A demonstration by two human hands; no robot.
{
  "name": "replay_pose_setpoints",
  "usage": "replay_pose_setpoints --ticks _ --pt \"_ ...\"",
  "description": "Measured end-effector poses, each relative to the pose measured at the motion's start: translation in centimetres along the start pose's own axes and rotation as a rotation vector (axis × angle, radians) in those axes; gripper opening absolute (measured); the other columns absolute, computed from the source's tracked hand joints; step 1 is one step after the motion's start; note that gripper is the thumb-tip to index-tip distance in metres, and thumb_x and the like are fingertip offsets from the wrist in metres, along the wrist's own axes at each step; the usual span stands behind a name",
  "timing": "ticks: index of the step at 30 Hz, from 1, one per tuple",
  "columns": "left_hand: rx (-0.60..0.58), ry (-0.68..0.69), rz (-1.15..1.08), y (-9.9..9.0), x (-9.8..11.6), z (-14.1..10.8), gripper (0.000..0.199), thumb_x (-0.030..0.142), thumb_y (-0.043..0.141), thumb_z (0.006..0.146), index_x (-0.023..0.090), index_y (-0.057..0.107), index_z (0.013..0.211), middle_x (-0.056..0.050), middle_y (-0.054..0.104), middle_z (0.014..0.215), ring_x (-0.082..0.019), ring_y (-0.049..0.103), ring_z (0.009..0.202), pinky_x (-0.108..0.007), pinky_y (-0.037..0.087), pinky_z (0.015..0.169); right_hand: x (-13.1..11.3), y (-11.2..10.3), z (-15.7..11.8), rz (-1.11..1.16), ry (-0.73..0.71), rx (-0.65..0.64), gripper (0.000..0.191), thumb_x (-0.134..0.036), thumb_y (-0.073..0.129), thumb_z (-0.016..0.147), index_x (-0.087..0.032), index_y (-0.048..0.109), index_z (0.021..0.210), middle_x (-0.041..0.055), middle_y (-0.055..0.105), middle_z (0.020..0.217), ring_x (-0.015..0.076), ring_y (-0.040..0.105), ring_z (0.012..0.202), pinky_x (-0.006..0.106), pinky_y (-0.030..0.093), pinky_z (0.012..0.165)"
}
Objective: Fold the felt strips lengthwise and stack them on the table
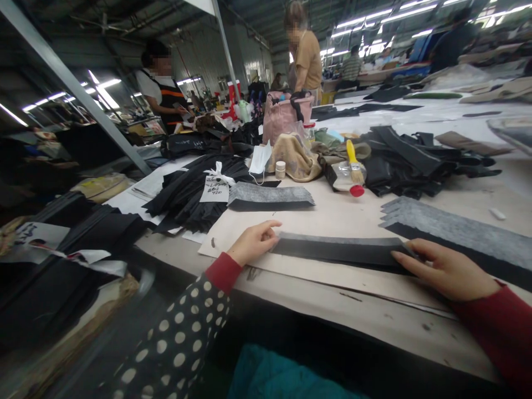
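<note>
A long black fabric strip (338,252) with a grey band along its far edge lies on the pale board in front of me. My left hand (255,242) is closed at its left end, thumb and curled fingers on the corner and the index finger stretched out. Around the right end, my right hand (449,270) grips the strip between thumb and fingers. Beyond it rests a short stack of grey-faced black strips (272,197). More grey-faced strips (457,227) lie fanned out at the right, partly behind my right hand.
Tagged black fabric bundles (195,191) are at the left. Farther back are a yellow-handled brush (353,160), a small jar (280,169), a face mask (260,158), a pink bag (282,116) and piled black pieces (399,155). Co-workers (307,55) stand behind the table.
</note>
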State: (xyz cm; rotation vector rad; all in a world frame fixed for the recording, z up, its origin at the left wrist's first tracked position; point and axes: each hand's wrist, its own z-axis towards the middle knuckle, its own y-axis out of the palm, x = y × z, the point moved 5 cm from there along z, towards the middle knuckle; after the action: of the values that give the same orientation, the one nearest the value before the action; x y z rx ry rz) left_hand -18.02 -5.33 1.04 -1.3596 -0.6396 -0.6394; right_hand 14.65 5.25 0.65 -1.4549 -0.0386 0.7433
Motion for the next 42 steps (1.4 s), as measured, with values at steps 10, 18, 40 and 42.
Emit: replay_pose_setpoints --ticks 10,18,40,42 --pt "0.108 0.203 0.455 0.4 1.8 -0.8 0.031 0.017 0.045 0.078 0.02 0.051 0.109 -0.001 0.057 0.082 -0.012 0.05 0.072 -0.023 0.041 0.068 -1.1 0.2 -0.3 -0.014 -0.102 -0.073 0.029 -0.045 0.041 0.075 -0.019 0.052 0.068 0.0041 0.054 0.07 0.0145 0.049 0.062 0.027 0.038 0.058" --pt "0.073 0.216 0.545 0.7 1.8 -0.7 0.026 0.02 0.043 0.08 0.019 0.05 0.104 -0.002 0.056 0.082 -0.015 0.051 0.079 -0.026 0.042 0.072 -2.1 -0.1 -0.7 -0.028 -0.209 -0.01 0.018 -0.032 0.044 0.075 -0.019 0.047 0.064 0.0046 0.051 0.074 0.0133 0.048 0.066 0.026 0.039 0.062" --pt "-0.067 0.277 0.495 0.7 3.1 0.2 0.024 0.023 0.035 0.082 0.019 0.059 0.086 -0.005 0.046 0.088 -0.016 0.047 0.085 -0.027 0.043 0.076 -1.8 -1.0 -1.4 -0.095 -0.152 0.189 0.033 -0.033 0.057 0.069 -0.017 0.053 0.097 0.0097 0.052 0.094 0.0216 0.048 0.086 0.035 0.04 0.075" --pt "-0.105 0.286 0.503 0.7 3.1 0.3 0.027 0.024 0.034 0.083 0.019 0.06 0.082 -0.005 0.047 0.087 -0.016 0.048 0.084 -0.027 0.043 0.075 -1.9 -1.0 -1.6 -0.08 -0.199 0.169 0.033 -0.03 0.055 0.071 -0.018 0.055 0.101 0.0097 0.052 0.095 0.021 0.049 0.085 0.035 0.041 0.075"
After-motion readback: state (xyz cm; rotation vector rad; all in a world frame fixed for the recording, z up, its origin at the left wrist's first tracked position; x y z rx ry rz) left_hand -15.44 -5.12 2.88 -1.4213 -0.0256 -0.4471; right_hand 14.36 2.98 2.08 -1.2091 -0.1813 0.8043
